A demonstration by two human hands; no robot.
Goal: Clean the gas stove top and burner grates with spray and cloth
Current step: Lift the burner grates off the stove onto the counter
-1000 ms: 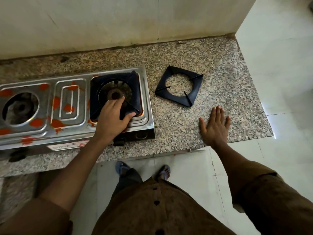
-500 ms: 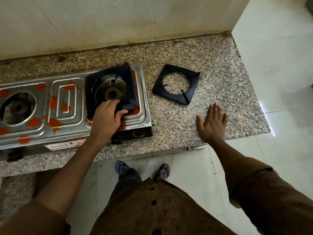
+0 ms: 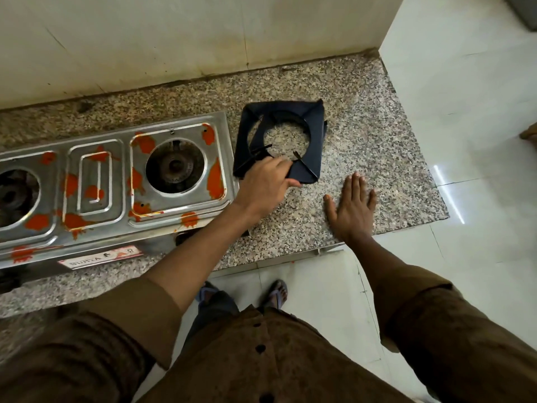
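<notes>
The steel gas stove [image 3: 119, 181] lies on the granite counter, its top spotted with red stains. Both the right burner [image 3: 174, 167] and the left burner [image 3: 11, 196] are bare, with no grate over them. My left hand [image 3: 264, 184] grips the near edge of a dark square grate [image 3: 315, 135] just right of the stove. The grate lies over a second grate, of which only a sliver [image 3: 326, 127] shows at the right. My right hand [image 3: 351, 207] rests flat on the counter, fingers straight, holding nothing.
The granite counter [image 3: 377, 158] ends at the right against white floor tiles [image 3: 465, 141]. A pale wall [image 3: 174, 39] runs behind the stove. My feet in sandals [image 3: 276, 292] stand on the floor below the counter edge.
My left hand lifted the grate off the right burner and carried it right, onto the grate lying on the counter. The right hand stayed flat in place.
</notes>
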